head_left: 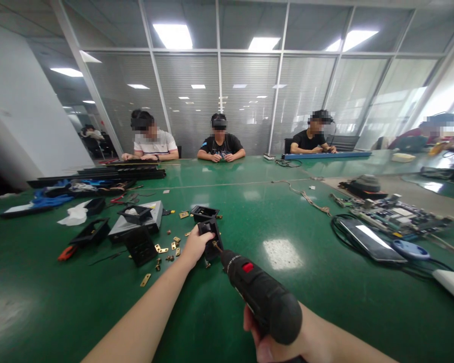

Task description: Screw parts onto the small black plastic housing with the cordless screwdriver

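Note:
My left hand [195, 245] grips a small black plastic housing [211, 241] and holds it upright on the green table [287, 222]. My right hand [276, 339] holds a black electric screwdriver [263, 295] with a red switch. Its bit tip touches the housing right beside my left fingers. A second black housing [204, 213] lies just behind. Several small brass brackets [165, 250] and screws are scattered to the left of my left hand.
Black trays [93, 232] and a grey box [136, 220] lie at the left, with long black rails [109, 174] behind. A circuit board [399, 214], a phone [371, 239] and cables sit at the right. Three people sit across the table, another at the far right.

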Motion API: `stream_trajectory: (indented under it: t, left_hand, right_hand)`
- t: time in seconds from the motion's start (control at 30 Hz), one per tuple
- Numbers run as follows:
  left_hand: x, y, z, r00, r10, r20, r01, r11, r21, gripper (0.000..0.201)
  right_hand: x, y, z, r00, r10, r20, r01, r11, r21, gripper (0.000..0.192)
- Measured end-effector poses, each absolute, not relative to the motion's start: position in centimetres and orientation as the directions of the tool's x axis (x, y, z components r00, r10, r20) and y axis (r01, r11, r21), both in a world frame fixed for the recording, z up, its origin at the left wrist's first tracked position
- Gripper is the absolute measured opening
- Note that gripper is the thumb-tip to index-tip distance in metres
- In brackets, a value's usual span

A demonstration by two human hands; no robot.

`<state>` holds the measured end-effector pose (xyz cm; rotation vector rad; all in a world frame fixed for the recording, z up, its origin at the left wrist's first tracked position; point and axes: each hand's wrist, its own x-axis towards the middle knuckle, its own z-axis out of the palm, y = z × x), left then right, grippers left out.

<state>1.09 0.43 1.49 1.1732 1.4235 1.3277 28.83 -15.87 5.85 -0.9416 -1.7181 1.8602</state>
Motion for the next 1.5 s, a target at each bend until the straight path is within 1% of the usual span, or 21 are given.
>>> stream_trajectory:
  t: [0.07,0.23,0.33,0.37,0.47,0.6,0.73,0.87,0.97,1.23,1.33,1.5]
  left_hand:
    - [1.1,0.5,1.4,-0.200,0.980,0.018,0.077,-0.003,0.997,0.045]
    - [1.3,0.5,1.4,-0.211,0.977,0.033,0.060,-0.021,0.998,0.041]
    - [1.4,0.3,1.5,-0.213,0.977,0.027,0.053,-0.016,0.998,0.042]
    - [1.4,0.3,1.5,-0.214,0.976,0.024,0.050,-0.014,0.999,0.042]
    - [1.4,0.2,1.6,-0.213,0.977,0.019,0.044,-0.010,0.999,0.043]
    - [1.4,0.2,1.6,-0.212,0.977,0.019,0.039,-0.011,0.999,0.044]
    - [1.3,0.2,1.6,-0.206,0.978,0.025,0.040,-0.017,0.999,0.042]
    - [1.2,0.2,1.5,-0.214,0.976,0.024,0.060,-0.011,0.998,0.043]
    - [1.2,0.2,1.6,-0.211,0.977,0.022,0.069,-0.008,0.998,0.045]
    - [1.3,0.2,1.6,-0.211,0.977,0.025,0.061,-0.013,0.998,0.047]
    - [1.2,0.3,1.6,-0.217,0.976,0.026,0.058,-0.014,0.998,0.046]
    - [1.1,0.5,1.4,-0.214,0.977,0.021,0.058,-0.009,0.998,0.046]
  right_hand:
    - [29.0,-15.8,5.6,-0.673,0.705,-0.223,0.157,-0.159,-0.975,0.060]
    - [29.2,-15.9,4.2,-0.701,0.684,-0.200,0.107,-0.176,-0.979,0.061]
    - [28.9,-16.0,4.8,-0.674,0.713,-0.192,0.129,-0.143,-0.981,0.051]
    - [28.8,-16.0,5.2,-0.655,0.730,-0.196,0.141,-0.137,-0.980,0.051]
    - [28.5,-16.1,6.1,-0.671,0.717,-0.190,0.128,-0.141,-0.982,0.047]
    - [28.7,-16.2,6.0,-0.694,0.704,-0.151,0.073,-0.140,-0.987,0.051]
    - [29.0,-16.0,5.4,-0.685,0.702,-0.197,0.108,-0.169,-0.980,0.051]
    - [29.2,-15.9,4.8,-0.695,0.699,-0.168,0.073,-0.164,-0.984,0.053]
    - [29.2,-15.9,4.7,-0.691,0.706,-0.158,0.076,-0.146,-0.986,0.054]
    - [29.0,-16.2,5.0,-0.669,0.707,-0.228,0.131,-0.191,-0.973,0.057]
    - [29.1,-16.2,5.0,-0.673,0.705,-0.223,0.122,-0.192,-0.974,0.054]
    - [29.0,-16.1,5.3,-0.671,0.712,-0.207,0.103,-0.188,-0.977,0.057]
